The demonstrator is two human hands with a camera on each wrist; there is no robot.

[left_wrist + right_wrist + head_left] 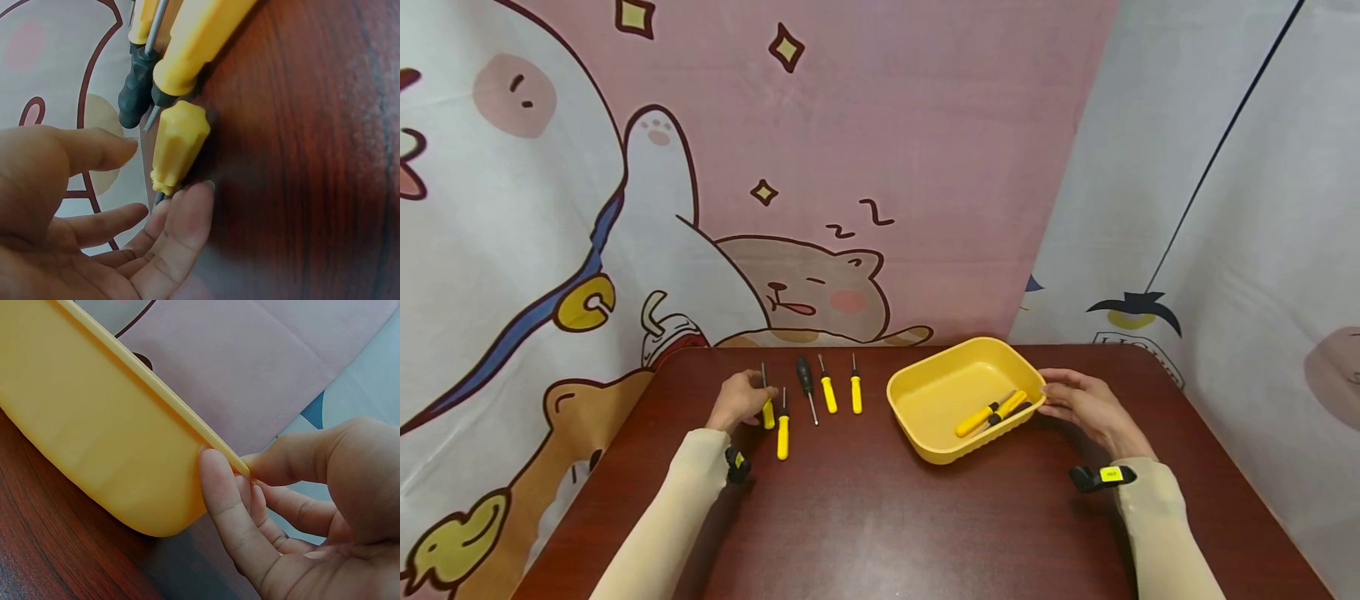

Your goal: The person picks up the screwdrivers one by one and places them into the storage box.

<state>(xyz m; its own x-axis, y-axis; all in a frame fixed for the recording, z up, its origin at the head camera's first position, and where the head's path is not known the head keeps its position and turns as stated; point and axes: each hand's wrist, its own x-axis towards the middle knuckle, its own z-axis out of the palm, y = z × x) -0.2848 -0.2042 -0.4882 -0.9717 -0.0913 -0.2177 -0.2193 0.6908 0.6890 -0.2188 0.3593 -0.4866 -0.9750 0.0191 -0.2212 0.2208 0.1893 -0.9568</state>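
Observation:
At the left of the table, my left hand [741, 402] is at the leftmost yellow-handled screwdriver [768, 415]. In the left wrist view its fingers reach behind the yellow handle [181, 140], near the shaft end, while the thumb stands apart from it. My right hand [281, 512] pinches the rim of a yellow plastic basin [144, 456] at its right end, between thumb and fingers. Inside the basin [921, 433] lie a yellow-handled screwdriver [973, 421] and another beside it [1015, 406], with a dark handle partly hidden among them.
Right of the left hand lie a yellow screwdriver [783, 437], a black-handled screwdriver [805, 377] and two more yellow ones, one near the middle [828, 394] and one closer to the basin [856, 394]. A printed cartoon curtain [925, 167] hangs behind the dark red table [880, 525].

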